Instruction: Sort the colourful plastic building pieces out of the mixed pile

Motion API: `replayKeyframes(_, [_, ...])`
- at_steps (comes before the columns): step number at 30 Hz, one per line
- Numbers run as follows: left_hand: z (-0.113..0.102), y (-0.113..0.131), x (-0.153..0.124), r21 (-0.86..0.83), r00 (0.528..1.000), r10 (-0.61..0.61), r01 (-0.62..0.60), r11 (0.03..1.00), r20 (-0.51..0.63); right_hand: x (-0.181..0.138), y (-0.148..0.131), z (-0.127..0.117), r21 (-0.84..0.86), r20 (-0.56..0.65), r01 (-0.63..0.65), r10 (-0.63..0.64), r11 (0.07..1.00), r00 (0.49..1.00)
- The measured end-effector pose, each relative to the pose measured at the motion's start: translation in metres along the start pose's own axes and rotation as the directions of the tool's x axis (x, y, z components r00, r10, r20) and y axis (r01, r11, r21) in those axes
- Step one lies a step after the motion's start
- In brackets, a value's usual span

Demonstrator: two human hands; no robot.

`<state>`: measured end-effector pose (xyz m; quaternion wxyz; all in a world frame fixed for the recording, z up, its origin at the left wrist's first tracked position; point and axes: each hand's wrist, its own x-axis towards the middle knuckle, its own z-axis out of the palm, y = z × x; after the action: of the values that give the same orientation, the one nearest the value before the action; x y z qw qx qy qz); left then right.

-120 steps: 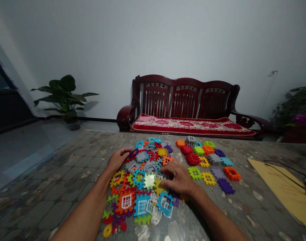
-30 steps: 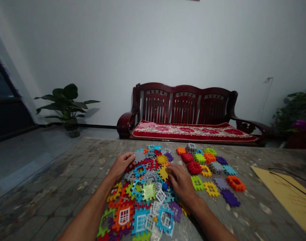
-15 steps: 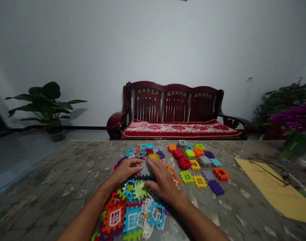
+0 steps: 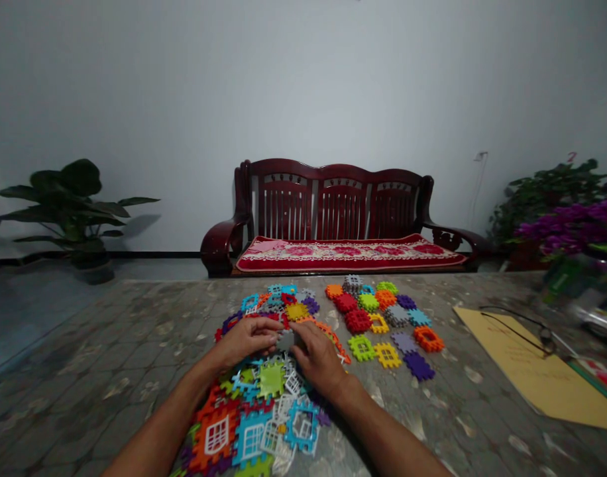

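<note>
Between my two hands, a grey interlocking plastic tile (image 4: 285,341) is held above the pile. My left hand (image 4: 250,339) pinches its left side, fingers curled. On the other side, my right hand (image 4: 317,354) grips the tile with thumb and fingers bent. Just below lies a lime-green tile (image 4: 271,379) on the loose heap. Nearer me in that heap are an orange tile (image 4: 215,436) with a white window insert, a blue tile (image 4: 252,437) and a blue frame piece (image 4: 303,425). A yellow tile (image 4: 297,311) rests beyond my fingertips.
To the right, sorted stacks include a red stack (image 4: 358,321), a yellow frame tile (image 4: 387,356) and a purple tile (image 4: 419,365). A yellow envelope (image 4: 527,371) with eyeglasses (image 4: 519,331) lies on the patterned tablecloth (image 4: 149,358). A wooden bench (image 4: 343,199) stands behind.
My right hand's fingers have bent in around the grey tile, where they lay flatter before. The whole view has shifted slightly, so things appear further left.
</note>
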<state>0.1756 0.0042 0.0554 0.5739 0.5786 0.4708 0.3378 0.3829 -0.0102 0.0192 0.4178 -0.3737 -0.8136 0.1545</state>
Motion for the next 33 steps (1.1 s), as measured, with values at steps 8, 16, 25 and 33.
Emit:
replayKeyframes(8, [-0.012, -0.002, 0.0, 0.01, 0.983, 0.077, -0.076, 0.997, -0.168, 0.0, 0.002, -0.002, 0.098, -0.091, -0.081, 0.09, 0.992, 0.992])
replayKeyframes(16, [-0.06, -0.016, -0.004, 0.046, 0.752, 0.153, -0.162, 0.986, -0.642, 0.001, 0.024, -0.012, 0.163, -0.215, -0.158, 0.192, 0.974, 0.958])
replayKeyframes(25, [-0.081, -0.035, -0.011, 0.257, 0.665, 0.158, 0.053, 0.965, -0.73, 0.002, 0.021, -0.013, 0.152, -0.226, -0.182, 0.213, 0.971, 0.951])
replayKeyframes(33, [-0.078, -0.035, -0.009, 0.293, 0.738, 0.16, 0.053, 0.955, -0.655, 0.0, 0.024, -0.008, 0.232, -0.226, -0.298, 0.349, 0.926, 0.909])
